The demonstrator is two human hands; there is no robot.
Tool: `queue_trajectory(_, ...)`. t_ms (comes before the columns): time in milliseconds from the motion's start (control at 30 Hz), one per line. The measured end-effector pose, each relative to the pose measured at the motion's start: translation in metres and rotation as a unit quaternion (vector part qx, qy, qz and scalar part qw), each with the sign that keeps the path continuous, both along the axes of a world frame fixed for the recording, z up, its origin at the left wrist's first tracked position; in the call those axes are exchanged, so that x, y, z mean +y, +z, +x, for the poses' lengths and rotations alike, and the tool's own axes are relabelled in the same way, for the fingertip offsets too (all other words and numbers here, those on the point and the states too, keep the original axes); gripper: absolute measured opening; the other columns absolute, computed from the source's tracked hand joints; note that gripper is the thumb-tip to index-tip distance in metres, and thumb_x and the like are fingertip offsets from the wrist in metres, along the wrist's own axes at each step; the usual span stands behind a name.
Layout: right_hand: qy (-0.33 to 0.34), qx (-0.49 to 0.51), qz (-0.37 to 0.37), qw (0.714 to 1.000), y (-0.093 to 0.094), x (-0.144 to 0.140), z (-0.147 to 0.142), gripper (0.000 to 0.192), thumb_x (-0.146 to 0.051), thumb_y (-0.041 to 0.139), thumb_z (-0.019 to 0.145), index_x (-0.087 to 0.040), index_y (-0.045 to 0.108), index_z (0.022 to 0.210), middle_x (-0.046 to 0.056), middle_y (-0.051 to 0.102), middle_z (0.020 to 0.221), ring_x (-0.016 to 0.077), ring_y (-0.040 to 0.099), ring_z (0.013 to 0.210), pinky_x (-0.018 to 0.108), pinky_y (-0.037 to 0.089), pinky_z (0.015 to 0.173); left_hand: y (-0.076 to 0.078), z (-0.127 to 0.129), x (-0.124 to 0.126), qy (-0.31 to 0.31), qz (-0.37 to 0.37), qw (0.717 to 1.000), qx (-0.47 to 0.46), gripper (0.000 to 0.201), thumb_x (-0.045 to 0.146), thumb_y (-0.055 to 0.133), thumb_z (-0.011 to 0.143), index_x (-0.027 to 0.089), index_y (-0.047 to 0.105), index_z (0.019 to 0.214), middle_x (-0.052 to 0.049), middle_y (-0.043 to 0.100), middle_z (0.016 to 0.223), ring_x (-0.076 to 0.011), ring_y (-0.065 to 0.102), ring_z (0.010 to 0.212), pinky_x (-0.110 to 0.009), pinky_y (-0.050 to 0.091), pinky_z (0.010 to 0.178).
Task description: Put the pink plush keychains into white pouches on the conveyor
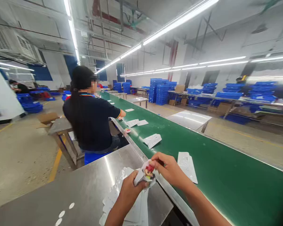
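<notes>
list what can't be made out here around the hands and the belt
- Small figure, head view: only its red-haired head shows; the left hand and right hand cover the rest.
- Clear bags on the steel table: their count is lost under the left forearm and the bottom edge.
- White packets on the green conveyor belt: print too small to read.

Conveyor belt point(202, 157): plain dark green. On it, white packets point(152, 140). Beside it, a bare grey steel table point(80, 188). Small figure point(149, 172) at belt's near edge: red top, pale face. Beyond belt, blue crates point(161, 91). Co-worker's shirt point(89, 122): black.
</notes>
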State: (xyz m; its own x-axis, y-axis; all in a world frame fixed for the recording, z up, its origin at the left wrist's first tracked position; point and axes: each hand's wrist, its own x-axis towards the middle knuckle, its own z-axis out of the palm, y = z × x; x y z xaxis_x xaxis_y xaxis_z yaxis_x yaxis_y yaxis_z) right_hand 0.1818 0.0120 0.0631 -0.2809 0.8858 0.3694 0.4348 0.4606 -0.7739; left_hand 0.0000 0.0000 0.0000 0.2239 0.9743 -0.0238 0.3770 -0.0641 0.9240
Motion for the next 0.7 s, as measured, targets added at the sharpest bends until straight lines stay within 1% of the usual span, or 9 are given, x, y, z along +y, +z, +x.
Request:
queue_trajectory(100, 0.043, -0.034, -0.006, 0.998, -0.001, -0.011, 0.005, 0.018, -0.033, 0.052, 0.087, -0.019, 0.061, 0.08, -0.001, 0.061, 0.071, 0.0099, 0.055, 0.063, 0.021, 0.043, 0.058, -0.001, 0.009, -0.007, -0.065, 0.009, 0.997, -0.044, 0.027, 0.036, 0.064, 0.071, 0.016, 0.061, 0.089, 0.0, 0.06, 0.077, -0.0182, 0.052, 0.074, -0.025, 0.038, 0.065)
queue_trajectory(200, 0.057, -0.112, 0.07, 0.99, 0.003, -0.022, 0.01, 0.022, -0.036, 0.052, 0.087, -0.02, 0.066, 0.079, 0.004, 0.063, 0.099, 0.0159, 0.057, 0.09, 0.029, 0.045, 0.08, 0.003, 0.014, -0.011, -0.076, 0.009, 0.994, -0.075, 0.035, 0.036, 0.065, 0.07, 0.017, 0.06, 0.099, -0.001, 0.064, 0.088, -0.0202, 0.055, 0.082, -0.026, 0.041, 0.071)
queue_trajectory(300, 0.073, -0.211, 0.132, 0.966, 0.006, -0.037, 0.013, 0.029, -0.045, 0.053, 0.085, -0.021, 0.068, 0.078, 0.001, 0.04, 0.138, 0.0267, 0.034, 0.125, 0.042, 0.029, 0.102, 0.008, 0.018, -0.017, -0.058, 0.014, 0.995, -0.076, 0.034, 0.033, 0.061, 0.073, 0.02, 0.059, 0.104, -0.002, 0.066, 0.094, -0.021, 0.058, 0.085, -0.027, 0.043, 0.074)
queue_trajectory(367, 0.084, -0.255, 0.121, 0.956, 0.006, -0.044, 0.014, 0.034, -0.049, 0.051, 0.084, -0.02, 0.068, 0.077, 0.0, 0.033, 0.143, 0.0291, 0.027, 0.13, 0.045, 0.024, 0.105, 0.011, 0.024, -0.022, -0.048, 0.035, 0.997, -0.043, 0.024, 0.029, 0.058, 0.074, 0.019, 0.063, 0.096, -0.001, 0.067, 0.086, -0.0207, 0.059, 0.079, -0.028, 0.043, 0.072)
queue_trajectory(467, 0.101, -0.258, 0.092, 0.956, 0.0, -0.045, 0.02, 0.036, -0.041, 0.043, 0.091, -0.018, 0.066, 0.074, 0.003, 0.049, 0.131, 0.023, 0.042, 0.12, 0.038, 0.031, 0.101, 0.014, 0.028, -0.027, -0.079, 0.046, 0.996, -0.019, 0.025, 0.027, 0.058, 0.074, 0.021, 0.064, 0.097, -0.003, 0.068, 0.09, -0.0223, 0.06, 0.083, -0.029, 0.045, 0.075)
queue_trajectory(500, 0.097, -0.245, 0.085, 0.961, -0.003, -0.042, 0.025, 0.037, -0.038, 0.039, 0.093, -0.018, 0.065, 0.074, 0.004, 0.056, 0.121, 0.0197, 0.049, 0.111, 0.034, 0.036, 0.096, 0.013, 0.025, -0.026, -0.099, 0.045, 0.994, -0.033, 0.035, 0.029, 0.06, 0.073, 0.022, 0.061, 0.107, -0.004, 0.067, 0.101, -0.0237, 0.059, 0.093, -0.03, 0.044, 0.082)
queue_trajectory(567, 0.042, -0.22, 0.069, 0.972, -0.012, -0.032, 0.041, 0.04, -0.037, 0.033, 0.095, -0.018, 0.06, 0.071, 0.004, 0.063, 0.092, 0.0147, 0.057, 0.085, 0.028, 0.043, 0.078, 0.008, 0.011, -0.019, -0.112, 0.044, 0.99, -0.067, 0.06, 0.035, 0.058, 0.074, 0.025, 0.042, 0.131, -0.005, 0.055, 0.127, -0.0248, 0.049, 0.116, -0.032, 0.038, 0.097)
queue_trajectory(633, -0.081, -0.22, 0.056, 0.971, -0.025, -0.019, 0.062, 0.043, -0.042, 0.031, 0.094, -0.019, 0.051, 0.063, 0.002, 0.056, 0.068, 0.0131, 0.051, 0.062, 0.025, 0.04, 0.059, -0.007, -0.011, -0.005, -0.053, 0.048, 0.997, -0.038, 0.067, 0.043, 0.047, 0.081, 0.024, 0.023, 0.141, -0.006, 0.04, 0.141, -0.0238, 0.034, 0.13, -0.037, 0.028, 0.106)
queue_trajectory(700, -0.189, -0.234, 0.05, 0.952, -0.04, -0.006, 0.085, 0.043, -0.046, 0.031, 0.093, -0.02, 0.041, 0.059, -0.001, 0.048, 0.059, 0.0124, 0.043, 0.053, 0.025, 0.034, 0.052, -0.031, -0.034, 0.01, 0.059, 0.035, 0.993, 0.097, 0.065, 0.048, 0.039, 0.083, 0.018, 0.025, 0.14, -0.009, 0.028, 0.147, -0.0259, 0.024, 0.135, -0.044, 0.022, 0.108)
